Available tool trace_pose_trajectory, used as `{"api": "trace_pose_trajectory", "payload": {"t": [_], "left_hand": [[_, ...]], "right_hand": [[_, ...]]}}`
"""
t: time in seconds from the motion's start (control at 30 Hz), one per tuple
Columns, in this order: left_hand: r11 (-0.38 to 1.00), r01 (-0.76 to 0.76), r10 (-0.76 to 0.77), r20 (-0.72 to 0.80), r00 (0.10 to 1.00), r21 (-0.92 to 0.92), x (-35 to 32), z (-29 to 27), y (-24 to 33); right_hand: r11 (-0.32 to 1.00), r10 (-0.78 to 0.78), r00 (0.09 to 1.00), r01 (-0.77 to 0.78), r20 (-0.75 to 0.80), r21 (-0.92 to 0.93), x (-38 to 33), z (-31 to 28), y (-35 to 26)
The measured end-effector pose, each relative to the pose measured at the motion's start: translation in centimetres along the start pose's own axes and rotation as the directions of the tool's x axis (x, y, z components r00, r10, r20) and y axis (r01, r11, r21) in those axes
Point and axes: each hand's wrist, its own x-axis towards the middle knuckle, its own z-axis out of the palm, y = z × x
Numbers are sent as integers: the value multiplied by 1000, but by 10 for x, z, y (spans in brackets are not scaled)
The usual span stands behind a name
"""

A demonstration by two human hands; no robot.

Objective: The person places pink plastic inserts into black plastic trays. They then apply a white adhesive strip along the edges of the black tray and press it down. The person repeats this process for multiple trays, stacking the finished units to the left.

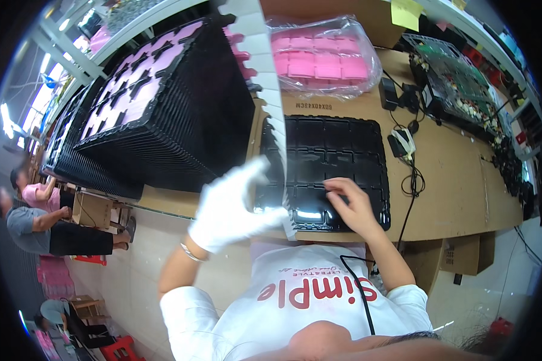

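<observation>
Working at a cardboard-topped table (pixel 464 198), the person has the left hand (pixel 223 210), white-gloved, just beyond the left edge of a black molded plastic tray (pixel 337 144). Left grip: fingers and thumb spread, thumb tip close to the lower end of a white serrated-edge strip (pixel 272 90); can't tell if it touches. Strip crosses the tray's left part in view, lower end around the tray's near edge. Right hand (pixel 354 207), bare, over the tray's near right part: fingers loosely curled, thumb apart from index, nothing visibly pinched; contact with the tray unclear. Tray lies flat by the table's near edge, about mid-length. Tall stack of black trays (pixel 217 114) toward the table's left end, pink pieces (pixel 115 114) in the top one. Clear plastic bag (pixel 373 75) of pink parts (pixel 322 66) near the far edge. Green circuit boards (pixel 457 66) toward the far right corner; black adapter (pixel 389 93) and coiled black cable (pixel 412 185) right of the tray.
</observation>
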Motion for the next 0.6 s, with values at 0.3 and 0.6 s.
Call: {"api": "trace_pose_trajectory", "payload": {"t": [0.3,0.6], "left_hand": [[564,521,-613,98,784,-641,-40,107,-64],[396,576,-645,231,729,-715,-34,119,-64]], "right_hand": [[967,220,935,-246,280,61,-24,69,12],[855,360,890,-434,279,284,-10,80,11]]}}
